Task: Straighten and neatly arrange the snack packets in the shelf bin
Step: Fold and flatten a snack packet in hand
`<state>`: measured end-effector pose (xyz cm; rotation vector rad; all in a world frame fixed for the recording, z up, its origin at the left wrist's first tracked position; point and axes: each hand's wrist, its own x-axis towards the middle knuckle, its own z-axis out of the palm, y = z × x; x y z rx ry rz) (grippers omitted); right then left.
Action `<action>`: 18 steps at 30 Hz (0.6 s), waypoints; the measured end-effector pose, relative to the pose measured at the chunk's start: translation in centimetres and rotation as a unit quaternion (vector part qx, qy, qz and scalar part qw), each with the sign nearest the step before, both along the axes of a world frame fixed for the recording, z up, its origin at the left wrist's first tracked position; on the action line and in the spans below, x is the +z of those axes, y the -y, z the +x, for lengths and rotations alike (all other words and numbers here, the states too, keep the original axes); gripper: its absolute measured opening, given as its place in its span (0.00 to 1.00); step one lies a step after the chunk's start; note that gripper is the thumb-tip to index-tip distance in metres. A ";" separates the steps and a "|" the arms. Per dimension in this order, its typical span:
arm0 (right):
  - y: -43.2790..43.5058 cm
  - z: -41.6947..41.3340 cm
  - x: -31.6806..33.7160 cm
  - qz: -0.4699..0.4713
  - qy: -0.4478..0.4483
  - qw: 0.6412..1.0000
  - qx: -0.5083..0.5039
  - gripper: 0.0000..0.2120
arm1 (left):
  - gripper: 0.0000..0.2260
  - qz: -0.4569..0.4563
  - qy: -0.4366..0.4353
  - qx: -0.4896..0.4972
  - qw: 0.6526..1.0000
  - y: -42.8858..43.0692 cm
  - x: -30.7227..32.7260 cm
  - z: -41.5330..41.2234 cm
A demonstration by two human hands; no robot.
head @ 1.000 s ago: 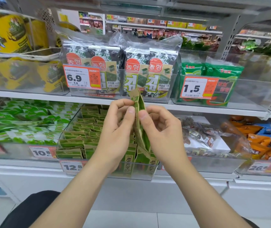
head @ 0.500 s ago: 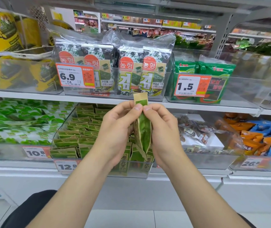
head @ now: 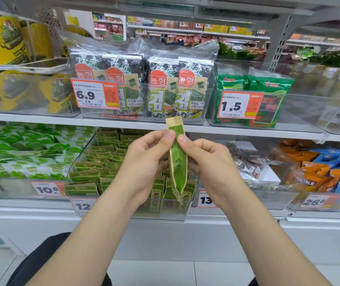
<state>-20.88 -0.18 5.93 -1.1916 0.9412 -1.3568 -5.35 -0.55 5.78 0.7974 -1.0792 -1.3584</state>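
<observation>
Left hand (head: 144, 162) and right hand (head: 210, 164) both gripped one green packet (head: 178, 162) at centre frame. The thumbs pinched its upper part from either side and the other fingers curled in behind it. The packet stood upright, narrow side to the camera. Its tan top flap overlapped the upper shelf edge (head: 123, 122) in the picture, and its bottom corner hung in front of the clear bin (head: 80, 153) on the lower shelf, at that bin's front right.

Inside the bin, matching packets (head: 95, 168) lay in overlapping rows across the left and rear. A few stood upright at the front wall, just beside the held packet's lower end. The hands hid the bin's right half, so free room there could not be judged.

A bin of green-and-white packs (head: 20, 153) sat just beside it at lower left, and a bin of clear-wrapped packs (head: 253, 162) just beside it at right. Orange and blue packs (head: 319, 172) were at the far right. Seaweed multipacks (head: 144, 87) stood on the shelf above, directly over the hands.
</observation>
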 end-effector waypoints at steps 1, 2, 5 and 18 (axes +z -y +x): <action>0.1 -0.2 -0.1 -0.006 -0.029 1.000 0.011 0.17 | 0.16 0.008 -0.010 -0.001 1.000 -0.1 0.2 0.0; 0.1 -0.4 -0.1 -0.013 -0.069 0.997 0.023 0.17 | 0.17 0.016 -0.021 0.000 1.000 -0.1 0.3 0.1; -0.4 -0.9 -0.2 0.000 -0.169 0.982 0.087 0.21 | 0.24 0.026 -0.052 0.004 0.998 -0.3 0.8 0.5; -0.2 0.0 -1.0 -0.145 -0.189 0.967 -0.089 0.19 | 0.23 -0.028 0.107 -0.059 0.992 -1.4 0.0 1.8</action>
